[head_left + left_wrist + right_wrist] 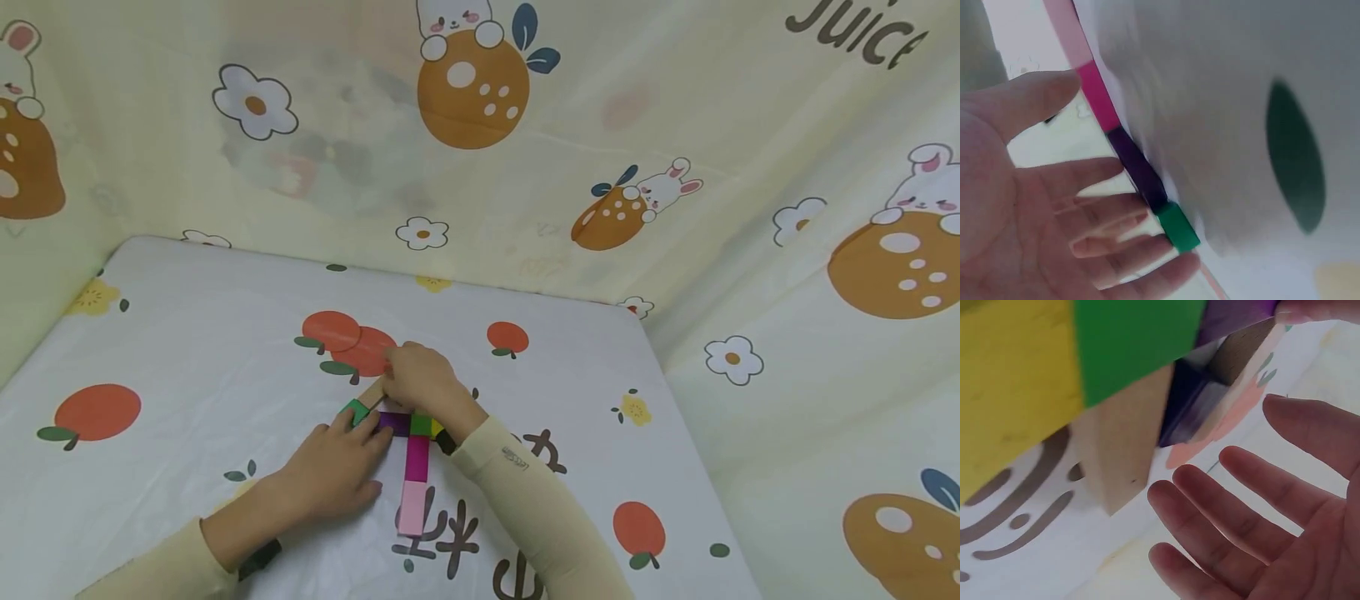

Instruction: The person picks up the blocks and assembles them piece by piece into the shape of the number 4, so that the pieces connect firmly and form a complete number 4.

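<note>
Coloured blocks form a branching layout on the cloth: pink (pixel 412 508), magenta (pixel 417 458), green (pixel 421 426), yellow (pixel 1016 375) and purple (pixel 395 424). Farther left lie another green block (pixel 1177 226) and a plain wooden block (pixel 372 392). My left hand (pixel 335 468) has its fingers extended, with the fingertips at the purple and left green blocks. Beyond the row, my right hand (pixel 423 379) is beside the wooden block's far end. Its fingers look spread in the right wrist view, holding nothing visible. That view also shows an upright wooden block (pixel 1125 437) and a dark blue block (pixel 1185 406).
A white printed cloth (pixel 247 358) covers the work surface, with flat pictures of fruit and lettering. Pale printed curtains (pixel 337 167) rise behind it and along the sides. A dark band (pixel 260 558) is at the left wrist.
</note>
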### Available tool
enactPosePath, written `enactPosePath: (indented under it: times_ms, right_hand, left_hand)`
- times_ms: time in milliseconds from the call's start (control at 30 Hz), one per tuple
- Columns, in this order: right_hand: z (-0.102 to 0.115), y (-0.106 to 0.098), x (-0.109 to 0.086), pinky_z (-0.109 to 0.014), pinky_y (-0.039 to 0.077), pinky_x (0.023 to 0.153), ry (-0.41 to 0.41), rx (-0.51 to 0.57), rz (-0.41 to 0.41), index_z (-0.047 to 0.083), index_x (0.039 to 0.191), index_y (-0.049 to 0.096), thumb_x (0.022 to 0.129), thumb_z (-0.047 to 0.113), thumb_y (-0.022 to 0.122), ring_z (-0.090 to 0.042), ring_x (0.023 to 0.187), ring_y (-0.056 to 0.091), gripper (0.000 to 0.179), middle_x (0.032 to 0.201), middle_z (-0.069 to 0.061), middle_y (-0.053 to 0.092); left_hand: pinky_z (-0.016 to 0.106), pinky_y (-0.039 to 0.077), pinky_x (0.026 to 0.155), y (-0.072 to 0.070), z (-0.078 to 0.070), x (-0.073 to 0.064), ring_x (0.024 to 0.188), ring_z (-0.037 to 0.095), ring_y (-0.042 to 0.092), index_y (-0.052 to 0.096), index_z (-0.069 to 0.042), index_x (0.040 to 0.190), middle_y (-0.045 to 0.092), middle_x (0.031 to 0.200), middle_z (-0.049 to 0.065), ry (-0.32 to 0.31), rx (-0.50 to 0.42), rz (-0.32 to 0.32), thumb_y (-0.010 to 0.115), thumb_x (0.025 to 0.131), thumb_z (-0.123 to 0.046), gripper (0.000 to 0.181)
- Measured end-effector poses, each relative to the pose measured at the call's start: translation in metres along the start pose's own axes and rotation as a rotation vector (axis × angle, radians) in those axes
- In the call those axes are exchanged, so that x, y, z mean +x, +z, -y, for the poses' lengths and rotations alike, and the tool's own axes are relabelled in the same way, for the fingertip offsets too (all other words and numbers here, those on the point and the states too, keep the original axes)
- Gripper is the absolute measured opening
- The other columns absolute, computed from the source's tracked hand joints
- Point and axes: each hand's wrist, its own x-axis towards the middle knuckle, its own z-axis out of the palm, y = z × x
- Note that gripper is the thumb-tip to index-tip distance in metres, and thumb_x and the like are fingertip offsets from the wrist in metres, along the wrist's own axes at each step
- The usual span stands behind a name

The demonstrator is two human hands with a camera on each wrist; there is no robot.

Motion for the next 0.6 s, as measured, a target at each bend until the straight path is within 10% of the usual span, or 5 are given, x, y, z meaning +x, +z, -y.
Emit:
enactPosePath:
  times_ms: [600]
  right_hand:
    - [-0.005, 0.015, -0.008, -0.064, 0.034, 0.115, 0.011, -0.179, -0.011, 0.021, 0.123, 0.068, 0.09, 0.034, 0.077, -0.026, 0.106, 0.066, 0.036, 0.11, -0.001, 0.074]
  left_hand:
    - [0.052, 0.056, 0.081, -0.002, 0.011, 0.002, 0.119, 0.036, 0.057, 0.068, -0.016, 0.136, 0.056, 0.15, 0.02, -0.023, -0.031, -0.053, 0.078, 0.086, -0.033, 0.054]
